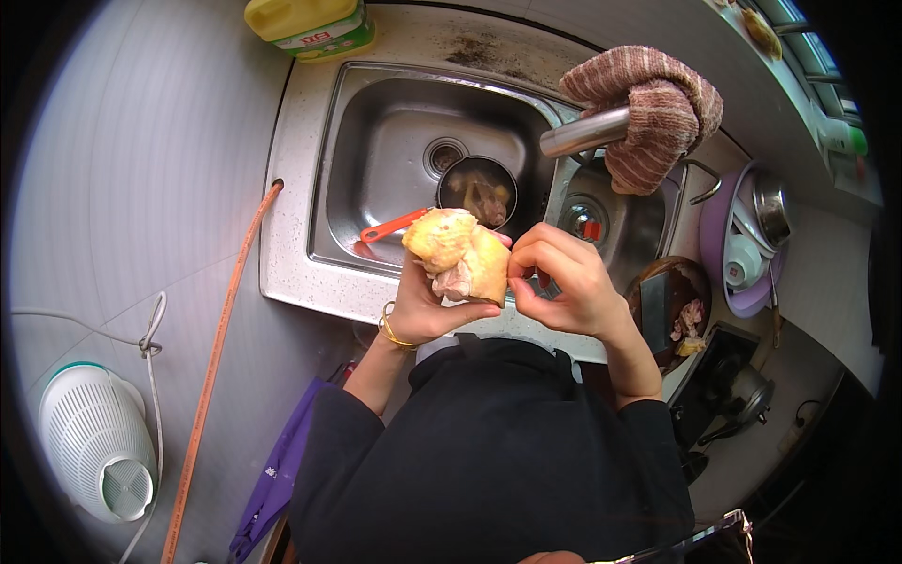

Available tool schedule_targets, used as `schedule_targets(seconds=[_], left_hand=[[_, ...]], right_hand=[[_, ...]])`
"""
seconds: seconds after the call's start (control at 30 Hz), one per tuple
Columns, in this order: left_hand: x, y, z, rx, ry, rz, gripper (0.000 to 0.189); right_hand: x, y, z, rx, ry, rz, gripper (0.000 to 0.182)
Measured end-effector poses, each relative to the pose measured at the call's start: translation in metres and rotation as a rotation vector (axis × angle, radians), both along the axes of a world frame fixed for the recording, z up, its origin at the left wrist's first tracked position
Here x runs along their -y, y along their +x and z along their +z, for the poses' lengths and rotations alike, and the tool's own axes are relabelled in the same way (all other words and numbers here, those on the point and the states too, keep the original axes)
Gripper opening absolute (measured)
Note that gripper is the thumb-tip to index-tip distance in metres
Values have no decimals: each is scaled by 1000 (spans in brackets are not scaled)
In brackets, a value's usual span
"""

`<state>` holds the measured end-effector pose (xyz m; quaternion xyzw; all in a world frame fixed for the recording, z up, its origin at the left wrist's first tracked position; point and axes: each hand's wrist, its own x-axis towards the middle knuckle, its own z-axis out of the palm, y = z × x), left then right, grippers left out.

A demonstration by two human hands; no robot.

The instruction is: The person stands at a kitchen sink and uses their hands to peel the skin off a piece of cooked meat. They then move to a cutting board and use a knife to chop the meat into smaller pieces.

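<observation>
A piece of raw poultry with yellow skin (458, 257) rests in my left hand (430, 303), above the front edge of the sink. The fingers of my right hand (557, 282) are curled at the right side of the meat, thumb and forefinger pinched close together by the skin; whether something small is between them cannot be told. Behind the meat, a round pot (479, 190) with more meat in liquid stands in the large steel sink basin (394, 127). An orange-red handle (393, 227) lies in that basin, its far end hidden by the meat.
A striped towel (659, 113) hangs around the steel faucet (585, 132). To the right are a round cutting board (676, 268) with a cleaver (655, 310) and meat scraps (688, 324), and a purple basin (712, 233) of dishes. A yellow jug (310, 25) stands at the back left.
</observation>
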<state>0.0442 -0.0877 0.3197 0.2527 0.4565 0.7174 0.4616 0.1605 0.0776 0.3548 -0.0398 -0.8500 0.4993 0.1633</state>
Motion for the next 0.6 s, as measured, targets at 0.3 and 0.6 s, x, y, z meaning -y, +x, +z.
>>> schedule_targets(seconds=[0.3,0.6], left_hand=[[-1,0,1,25,2,10,89],[-3,-1,4,-35,17,-19,89]], right_hand=[[-1,7,-1,-8,-111,-178,17],[-2,9,-2,37,-227,-26,16]])
